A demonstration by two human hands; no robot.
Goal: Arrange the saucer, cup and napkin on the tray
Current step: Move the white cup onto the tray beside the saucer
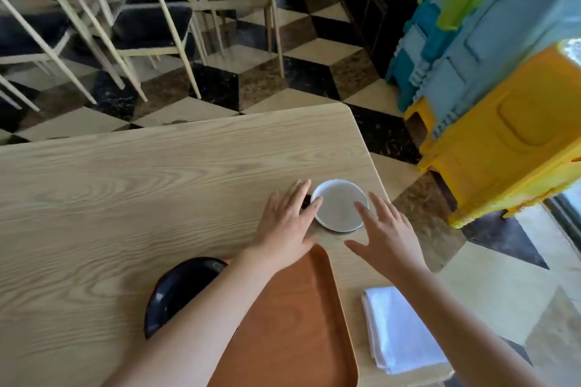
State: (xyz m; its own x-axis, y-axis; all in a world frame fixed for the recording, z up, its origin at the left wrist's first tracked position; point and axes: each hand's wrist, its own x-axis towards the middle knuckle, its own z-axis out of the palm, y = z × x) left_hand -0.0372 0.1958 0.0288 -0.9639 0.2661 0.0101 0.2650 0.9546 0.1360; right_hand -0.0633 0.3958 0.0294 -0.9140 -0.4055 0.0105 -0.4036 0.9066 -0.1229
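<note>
1. White and round, the saucer [341,209] sits near the tabletop's [125,192] far right corner, just beyond the tray's [292,317] far edge and off it.
2. I see my left hand [287,223] at the saucer's left rim, fingers spread and empty, fingertips touching or just over that rim; I cannot tell which.
3. My right hand [385,229] is at its right side, also spread and holding nothing, index finger over the rim.
4. Being round, the saucer has no long axis; it lies between both hands, just ahead of the fingers, about equally near each.
5. White folded napkin [402,328] rests by the tabletop's right edge, beside the tray.
6. I judge a two-sided pinch comes next, then a pull back onto the tray.
</note>
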